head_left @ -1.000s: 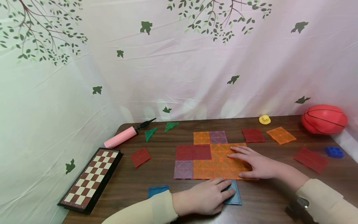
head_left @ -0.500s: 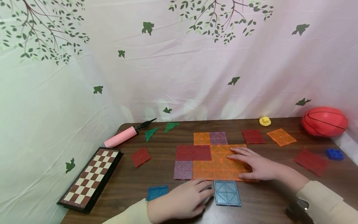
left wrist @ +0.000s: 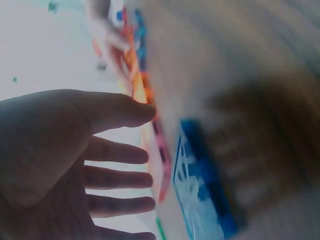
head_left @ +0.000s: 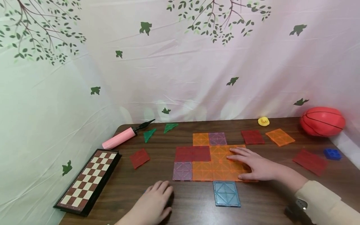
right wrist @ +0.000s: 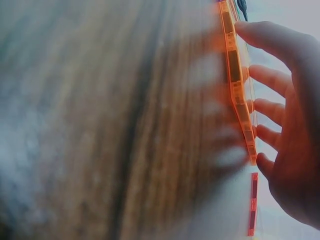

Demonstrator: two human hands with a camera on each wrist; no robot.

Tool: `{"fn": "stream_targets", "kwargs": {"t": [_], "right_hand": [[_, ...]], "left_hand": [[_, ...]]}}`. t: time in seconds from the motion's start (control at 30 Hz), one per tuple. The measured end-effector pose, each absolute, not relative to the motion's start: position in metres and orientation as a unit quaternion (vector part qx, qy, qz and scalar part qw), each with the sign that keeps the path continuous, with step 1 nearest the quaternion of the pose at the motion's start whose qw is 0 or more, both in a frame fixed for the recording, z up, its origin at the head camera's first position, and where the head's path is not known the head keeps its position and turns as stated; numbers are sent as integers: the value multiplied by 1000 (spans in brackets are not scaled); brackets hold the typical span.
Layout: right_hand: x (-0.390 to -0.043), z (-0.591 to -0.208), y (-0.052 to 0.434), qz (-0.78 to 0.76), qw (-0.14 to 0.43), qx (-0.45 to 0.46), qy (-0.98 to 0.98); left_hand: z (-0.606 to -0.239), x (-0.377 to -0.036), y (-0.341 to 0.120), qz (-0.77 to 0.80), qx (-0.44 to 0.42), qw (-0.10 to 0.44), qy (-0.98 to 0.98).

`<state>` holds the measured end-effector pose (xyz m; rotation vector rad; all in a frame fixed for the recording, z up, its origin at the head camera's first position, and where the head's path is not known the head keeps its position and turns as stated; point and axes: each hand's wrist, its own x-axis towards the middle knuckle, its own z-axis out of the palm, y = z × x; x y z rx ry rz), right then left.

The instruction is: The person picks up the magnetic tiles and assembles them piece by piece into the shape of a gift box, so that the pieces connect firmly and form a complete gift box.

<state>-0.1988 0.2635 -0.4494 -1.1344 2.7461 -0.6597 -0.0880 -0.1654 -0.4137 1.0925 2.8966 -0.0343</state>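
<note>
My right hand (head_left: 260,165) lies relaxed, fingers spread and gripping nothing, on orange tiles (head_left: 202,171) on the desk (head_left: 191,201); red tiles (head_left: 184,154) adjoin them on the left. My left hand (head_left: 152,201), also ungripping, fingers extended, is close to a dark blue tile (left wrist: 197,197). A paler blue tile (head_left: 226,194) sits against the orange tiles' near edge.

In the head view I lose nearly all of the see-through blue square tile (left wrist: 200,200) behind the left hand (head_left: 153,203); the left wrist view shows it, cut by the bottom edge, and I can't tell whether the fingers touch it. The right hand (head_left: 257,165) covers part of the see-through orange square tiles (head_left: 202,171). Both wrist views give me a blurred brown wood-grain tabletop (right wrist: 110,125). A black object (head_left: 295,215) below the beige right sleeve (head_left: 320,200) is cut off, unidentifiable.
</note>
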Motion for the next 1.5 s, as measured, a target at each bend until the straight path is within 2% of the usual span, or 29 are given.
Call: {"fn": "stream_targets", "kwargs": {"t": [0.17, 0.37, 0.6, 0.83, 1.23, 1.5], "right_hand": [[-199, -449, 263, -214, 49, -370, 902], [-198, -447, 262, -220, 53, -370, 901], [-197, -447, 262, -222, 53, -370, 900], [-198, -450, 263, -221, 52, -369, 901], [-198, -450, 264, -218, 51, -368, 903], [-198, -450, 263, -218, 52, -371, 901]], "left_hand": [[-411, -86, -183, 12, 304, 82, 949], [-420, -86, -192, 45, 325, 108, 939], [-431, -91, -192, 62, 442, 44, 894], [-432, -99, -167, 10, 535, -13, 844], [-436, -108, -116, -25, 559, -57, 827], [-436, -117, -92, -43, 562, -65, 824]]}}
